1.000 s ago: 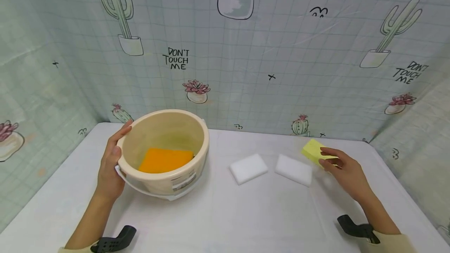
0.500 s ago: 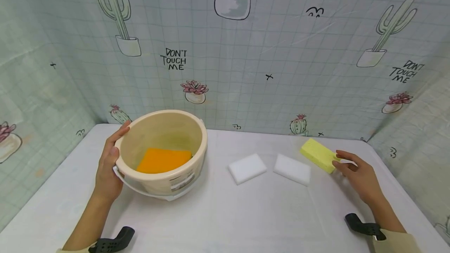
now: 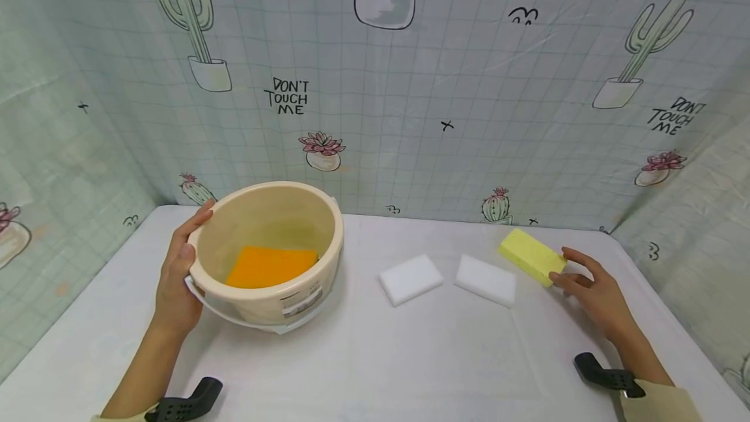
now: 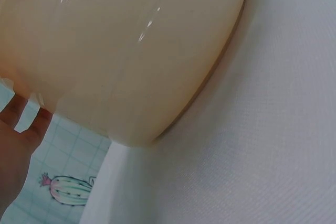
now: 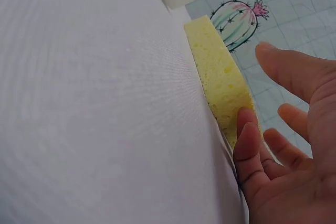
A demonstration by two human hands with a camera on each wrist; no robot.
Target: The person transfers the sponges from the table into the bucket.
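My left hand (image 3: 180, 279) holds the side of a cream bucket (image 3: 316, 213) near its rim; the bucket leans towards me. In the left wrist view, fingertips touch the outer wall of the bucket (image 4: 121, 61). Inside it lies a flat orange block (image 3: 272, 267), its kind unclear. My right hand (image 3: 597, 295) is at the right end of a yellow sponge (image 3: 530, 254) lying on the table. In the right wrist view, some fingertips touch the end of the sponge (image 5: 215, 66), while the thumb stands apart from it.
Two white sponge-like blocks, a left one (image 3: 411, 280) and a right one (image 3: 486, 280), lie between bucket and yellow sponge. A white handle (image 3: 234, 319) hangs at the bucket's front. A cactus-print curtain (image 3: 387, 96) encloses the back and sides of the white table (image 3: 422, 363).
My right hand has moved right, from over the yellow sponge to its right end, uncovering more of it. The left hand and bucket hold their place.
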